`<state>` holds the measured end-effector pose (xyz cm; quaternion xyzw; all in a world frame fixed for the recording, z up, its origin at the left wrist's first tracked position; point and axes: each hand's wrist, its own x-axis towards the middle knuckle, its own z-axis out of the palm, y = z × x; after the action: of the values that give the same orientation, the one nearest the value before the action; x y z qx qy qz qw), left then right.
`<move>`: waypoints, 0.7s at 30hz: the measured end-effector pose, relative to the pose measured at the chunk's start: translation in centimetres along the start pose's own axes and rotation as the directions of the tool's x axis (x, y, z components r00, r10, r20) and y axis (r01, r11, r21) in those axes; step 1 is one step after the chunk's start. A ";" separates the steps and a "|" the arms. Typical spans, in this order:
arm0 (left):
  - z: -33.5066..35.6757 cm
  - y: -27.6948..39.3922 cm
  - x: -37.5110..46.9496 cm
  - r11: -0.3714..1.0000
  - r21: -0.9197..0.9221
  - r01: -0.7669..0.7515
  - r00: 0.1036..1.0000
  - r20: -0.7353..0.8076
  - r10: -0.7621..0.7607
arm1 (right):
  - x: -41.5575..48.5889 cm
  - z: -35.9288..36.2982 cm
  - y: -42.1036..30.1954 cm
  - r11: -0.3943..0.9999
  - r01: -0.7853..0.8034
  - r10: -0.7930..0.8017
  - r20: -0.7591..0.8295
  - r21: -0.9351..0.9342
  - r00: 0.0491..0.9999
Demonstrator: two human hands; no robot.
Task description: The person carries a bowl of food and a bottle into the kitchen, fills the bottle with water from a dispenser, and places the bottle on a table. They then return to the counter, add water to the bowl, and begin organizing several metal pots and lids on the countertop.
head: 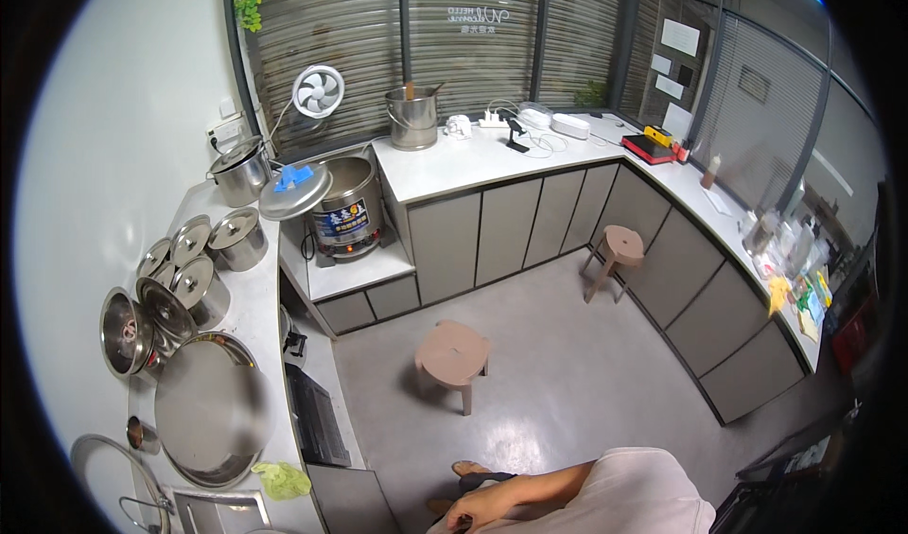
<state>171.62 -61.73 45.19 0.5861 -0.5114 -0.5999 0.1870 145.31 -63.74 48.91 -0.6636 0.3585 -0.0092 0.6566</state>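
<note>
My right hand [477, 508] hangs low at the bottom edge, in front of my trousers, its fingers curled and partly cut off by the frame; I cannot tell whether it holds anything. My forearm comes out of a light short sleeve [631, 488]. My left hand is out of view. On the left counter are a large round steel pan with a flat lid [206, 406], a green cloth [282, 480], a steel cup [142, 435] and the rim of a sink [264, 509]. Several lidded steel pots [201, 291] stand farther along.
A brown plastic stool [454, 353] stands on the floor ahead, another [623, 245] by the right cabinets. An electric cooking barrel [347, 207] with a tilted lid [296, 192] sits on a lower shelf. The back counter holds a steel bucket [413, 122]; the right one, a red scale [648, 149] and bags [791, 250].
</note>
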 end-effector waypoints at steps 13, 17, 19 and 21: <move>-1.3 -4.8 -2.5 0.956 -0.274 0.106 0.965 -0.204 -0.165 | 5.2 -0.6 -2.0 0.942 -0.016 -0.021 -0.106 -0.334 0.994; -0.9 -6.3 -4.0 0.935 -0.267 0.232 0.958 -0.102 -0.266 | 6.0 -1.0 -2.8 0.922 0.021 -0.009 0.033 -0.387 0.999; -0.4 -6.7 -4.6 0.936 -0.265 0.232 0.963 -0.070 -0.259 | 6.7 -1.6 -3.6 0.916 0.069 -0.005 0.160 -0.396 0.987; 0.2 -7.2 -5.3 0.929 -0.319 0.186 0.963 -0.129 -0.237 | 7.6 -2.3 -4.5 0.936 0.121 -0.007 0.325 -0.331 0.946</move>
<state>175.40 -54.31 41.83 0.6498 -0.3296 -0.6375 0.2507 151.93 -69.99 49.64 -0.7727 0.2216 0.1398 0.5782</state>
